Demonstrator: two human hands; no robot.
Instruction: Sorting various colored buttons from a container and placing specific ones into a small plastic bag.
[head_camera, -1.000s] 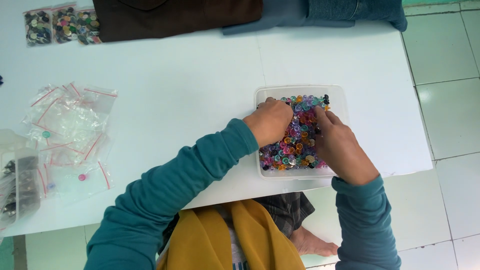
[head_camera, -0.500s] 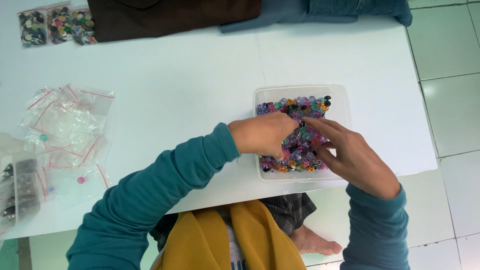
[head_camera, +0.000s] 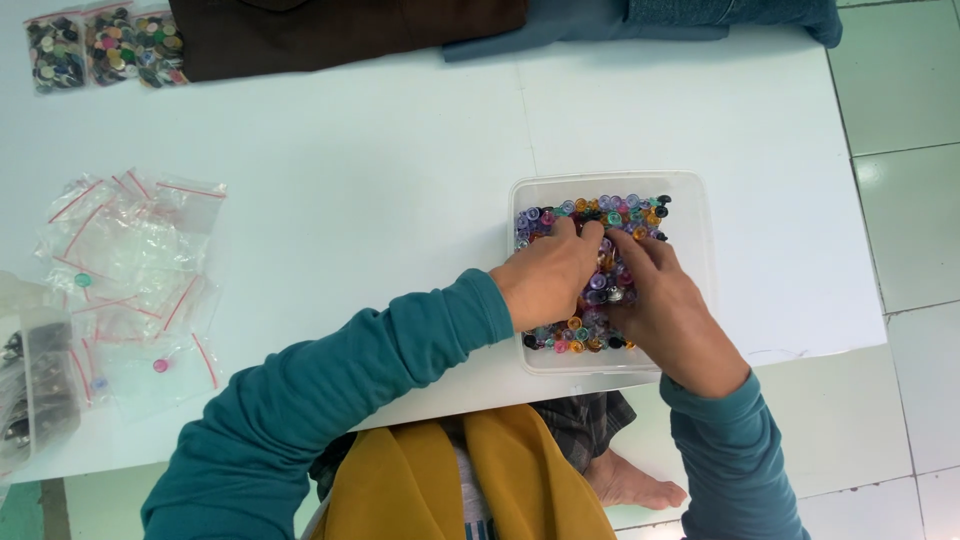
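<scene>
Both hands, left hand (head_camera: 545, 280) and right hand (head_camera: 665, 310), dig loosely open into buttons (head_camera: 600, 215) inside the tray's rim (head_camera: 520, 195).

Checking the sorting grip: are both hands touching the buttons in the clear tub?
Touching. The head view shows the left hand and right hand with fingers pressed into the buttons in the tub.

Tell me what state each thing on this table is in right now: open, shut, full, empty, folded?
Clear plastic tub: lid off, filled with mixed coloured buttons.
Left hand: fingers down among the buttons.
Right hand: fingers down among the buttons.
Pile of small clear bags: lying flat, mostly empty.
Three bags at the far corner: packed with buttons.
Brown cloth: lying flat at the far edge.
</scene>
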